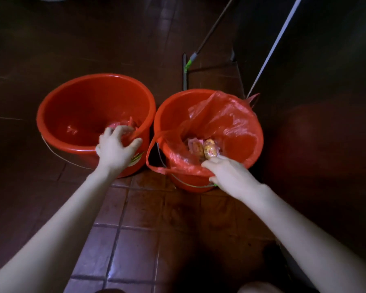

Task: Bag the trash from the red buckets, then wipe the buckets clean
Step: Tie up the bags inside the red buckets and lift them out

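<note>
Reaching w/ both arms, the person works over two red buckets that stand touching on the tile floor [135, 229]. Take the right bucket [190, 185] as reference. It is lined w/ a red bag [226, 123], open at the top, and some wrappers [203, 149] lie at the bottom. The right hand [230, 175] is at its near rim, thumb under and fingers over the bag's edge, so it pinches the plastic there.

The left bucket [57, 89] stands directly left of it, no liner. Inside, on the side nearest the right bucket, lies the pink trash [119, 124]. The left hand [117, 148] hangs over that same side of the rim, fingers [114, 132] spread and curled down toward the trash. Whether they hold it or only touch it, I cannot tell.

So the trash is just under the left fingertips, and its way goes to the right, over both rims into the bag. The left hand is clearly the nearer one. One bag handle loop [154, 166] hangs in the gap btw. the buckets and could catch. Two mop handles [212, 31] lean behind the right bucket, well apart from the hands.
</note>
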Tool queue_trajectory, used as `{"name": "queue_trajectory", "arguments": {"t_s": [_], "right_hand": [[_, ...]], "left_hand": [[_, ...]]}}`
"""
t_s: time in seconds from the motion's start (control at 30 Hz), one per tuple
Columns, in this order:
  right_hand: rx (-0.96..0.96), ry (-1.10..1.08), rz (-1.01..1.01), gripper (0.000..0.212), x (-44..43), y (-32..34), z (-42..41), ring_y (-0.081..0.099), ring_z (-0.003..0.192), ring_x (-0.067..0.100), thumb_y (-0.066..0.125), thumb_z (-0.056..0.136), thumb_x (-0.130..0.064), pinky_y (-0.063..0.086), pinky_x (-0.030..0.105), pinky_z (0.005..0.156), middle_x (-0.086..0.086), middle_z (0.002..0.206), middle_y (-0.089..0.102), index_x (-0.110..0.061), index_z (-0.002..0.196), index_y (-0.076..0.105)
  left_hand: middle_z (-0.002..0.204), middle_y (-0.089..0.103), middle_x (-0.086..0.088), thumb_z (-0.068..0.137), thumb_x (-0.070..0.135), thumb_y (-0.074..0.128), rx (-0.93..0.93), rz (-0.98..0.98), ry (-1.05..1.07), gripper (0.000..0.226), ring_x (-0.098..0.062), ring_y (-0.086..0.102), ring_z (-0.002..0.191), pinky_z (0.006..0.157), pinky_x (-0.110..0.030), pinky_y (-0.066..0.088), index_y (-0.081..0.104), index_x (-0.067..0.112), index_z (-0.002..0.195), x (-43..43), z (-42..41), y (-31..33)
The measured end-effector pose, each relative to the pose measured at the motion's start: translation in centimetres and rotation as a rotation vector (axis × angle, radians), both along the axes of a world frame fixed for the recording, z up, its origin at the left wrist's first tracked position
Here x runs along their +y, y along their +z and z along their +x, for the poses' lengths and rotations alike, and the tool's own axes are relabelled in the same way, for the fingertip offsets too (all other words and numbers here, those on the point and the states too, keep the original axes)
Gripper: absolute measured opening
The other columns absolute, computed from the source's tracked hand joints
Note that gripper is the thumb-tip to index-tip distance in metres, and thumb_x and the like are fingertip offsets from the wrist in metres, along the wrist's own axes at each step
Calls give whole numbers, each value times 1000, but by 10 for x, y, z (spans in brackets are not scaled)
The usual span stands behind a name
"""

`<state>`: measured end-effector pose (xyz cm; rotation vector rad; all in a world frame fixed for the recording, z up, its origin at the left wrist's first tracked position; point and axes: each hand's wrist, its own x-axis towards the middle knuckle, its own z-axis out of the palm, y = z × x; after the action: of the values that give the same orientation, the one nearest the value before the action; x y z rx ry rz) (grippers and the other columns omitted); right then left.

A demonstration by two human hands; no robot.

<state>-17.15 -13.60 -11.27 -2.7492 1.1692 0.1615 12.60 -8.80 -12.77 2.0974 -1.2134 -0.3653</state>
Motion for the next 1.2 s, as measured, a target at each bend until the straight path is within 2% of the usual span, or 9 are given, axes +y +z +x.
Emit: {"name": "queue_trajectory", "arguments": {"t_s": [0.17, 0.3, 0.4, 0.5, 0.6, 0.77, 0.93, 1.1, 1.2], "right_hand": [[-28, 72, 45, 38, 59, 5, -5, 49, 112, 20, 64, 87, -22, 48, 39, 91, -2, 114, 54, -21, 123, 52], [-23, 167, 128, 36, 100, 8, 1, 50, 108, 19, 67, 85, -24, 48, 37, 90, -2, 110, 55, -20, 117, 53], [-70, 199, 268, 44, 118, 10, 2, 54, 107, 18, 73, 80, -28, 48, 35, 88, -4, 112, 58, -25, 121, 55], [-187, 142, 588, 48, 113, 15, 0, 60, 87, 8, 78, 77, -26, 50, 25, 75, -7, 106, 65, -29, 122, 60], [-399, -32, 682, 46, 87, 21, -12, 64, 82, 7, 80, 76, -31, 52, 24, 79, -5, 99, 70, -28, 119, 65], [-241, -580, -99, 56, 12, 16, -64, 46, 122, 27, 65, 88, -35, 40, 39, 103, 6, 134, 51, -20, 138, 47], [-230, -872, 272, 45, -15, 2, -83, 57, 116, 33, 57, 93, -38, 48, 42, 98, 13, 125, 62, -16, 132, 53], [-443, -937, 108, 22, -1, -2, -92, 64, 89, 24, 70, 85, -36, 52, 32, 79, 6, 104, 65, -17, 96, 67], [-545, -874, 159, 14, 1, -1, -97, 55, 91, 15, 74, 83, -31, 42, 25, 85, 2, 112, 54, -20, 78, 67]], "left_hand": [[106, 51, -6, 73, 40, 80, 98, 119, -219, 57, -20, 57, 96, 80, -13, 42, 59, 20, 122, 38, -55, 14], [104, 61, -8, 66, 37, 85, -34, 310, -213, 65, -25, 64, 93, 78, -29, 49, 56, 20, 122, 69, -60, 16], [78, 67, 3, 62, 33, 88, 2, 459, -258, 47, -8, 66, 54, 51, -17, 46, 61, 27, 100, 81, -48, 31], [70, 65, 8, 59, 31, 89, -8, 508, -288, 38, -1, 61, 46, 49, -15, 43, 65, 33, 89, 80, -41, 55], [68, 67, 7, 60, 25, 89, 41, 361, -267, 32, 0, 62, 48, 51, -16, 45, 69, 33, 83, 73, -42, 80], [82, 72, 1, 71, 13, 84, 355, 73, -216, 23, -11, 70, 65, 54, -25, 56, 71, 26, 85, 58, -69, 107], [83, 75, -1, 70, -12, 74, 642, -176, -310, 39, -7, 69, 75, 66, -19, 54, 75, 21, 90, 35, -118, 112], [104, 73, 13, 68, -20, 58, 564, -317, -338, 67, -3, 66, 103, 87, -22, 53, 73, 36, 103, 37, -141, 91], [105, 72, 19, 71, -17, 63, 602, -389, -279, 62, 4, 65, 101, 76, -9, 51, 74, 34, 104, 41, -140, 85]]}}
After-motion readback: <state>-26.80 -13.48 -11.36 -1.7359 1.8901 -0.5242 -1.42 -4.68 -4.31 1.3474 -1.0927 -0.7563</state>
